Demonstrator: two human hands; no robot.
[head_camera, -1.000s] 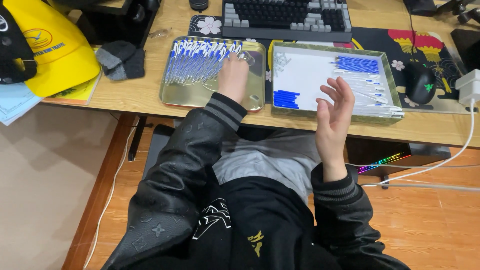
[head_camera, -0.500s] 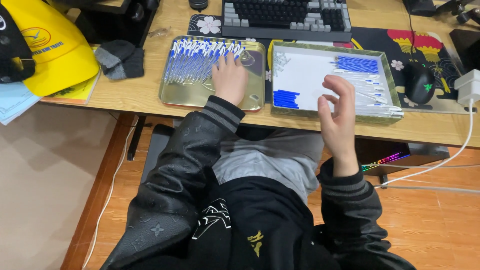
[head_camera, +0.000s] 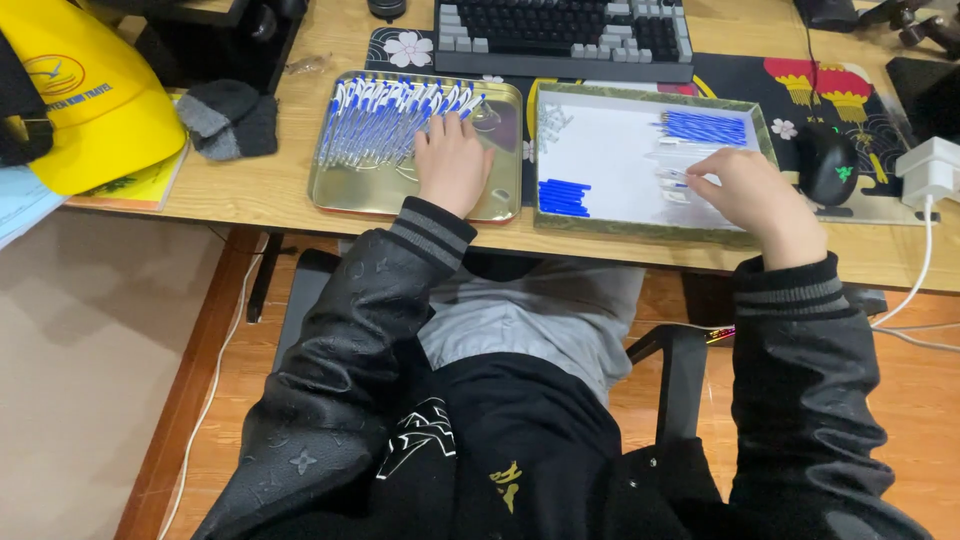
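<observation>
Gold-coloured tray (head_camera: 340, 195) on the tabletop (head_camera: 260, 190) holds a row of blue-and-white pens (head_camera: 385, 125), and the left hand (head_camera: 452, 165) lies spread over them. Right hand (head_camera: 755, 200) pinches a small clear piece in the white-lined box (head_camera: 610, 150), near blue caps (head_camera: 563, 197). Looks like sorting pen parts; the next move calls for a fine fingertip grip.

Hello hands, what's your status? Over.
Left hand flat on pens in gold tray. Right hand reaching into white box. Nothing blocking.

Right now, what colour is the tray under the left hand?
Gold metal tray, seen from the head view.
</observation>
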